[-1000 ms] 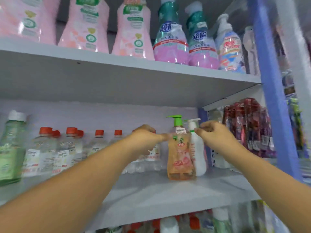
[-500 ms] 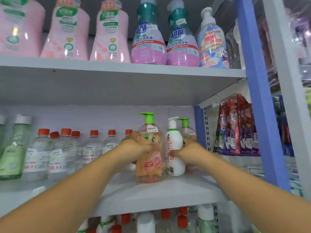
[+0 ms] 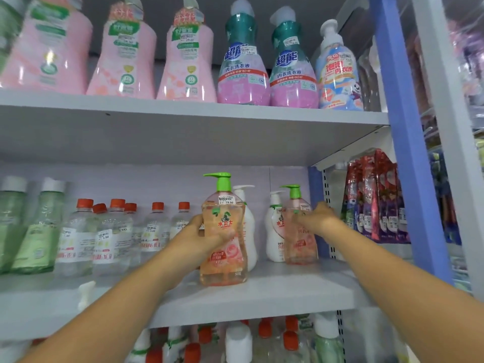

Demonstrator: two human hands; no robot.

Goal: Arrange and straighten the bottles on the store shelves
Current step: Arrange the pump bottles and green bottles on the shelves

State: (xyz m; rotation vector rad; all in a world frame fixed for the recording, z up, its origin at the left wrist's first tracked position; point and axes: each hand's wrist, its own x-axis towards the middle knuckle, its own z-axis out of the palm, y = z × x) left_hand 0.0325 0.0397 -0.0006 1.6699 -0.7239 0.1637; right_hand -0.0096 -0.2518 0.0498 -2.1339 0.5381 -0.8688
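**A:** What has changed on the middle shelf (image 3: 275,289)?

**B:** The two hands, close together half a second ago, are now apart. A gap has opened between the bottles.

**A:** Where are the bottles?

**B:** The left hand (image 3: 201,237) curls around the front pump bottle (image 3: 224,242) near the shelf's front edge, a white bottle (image 3: 248,231) behind it. The right hand (image 3: 318,218) grips the second pump bottle (image 3: 298,231) by the shelf's right end, touching another white bottle (image 3: 273,231). Both pump bottles hold orange-pink liquid.
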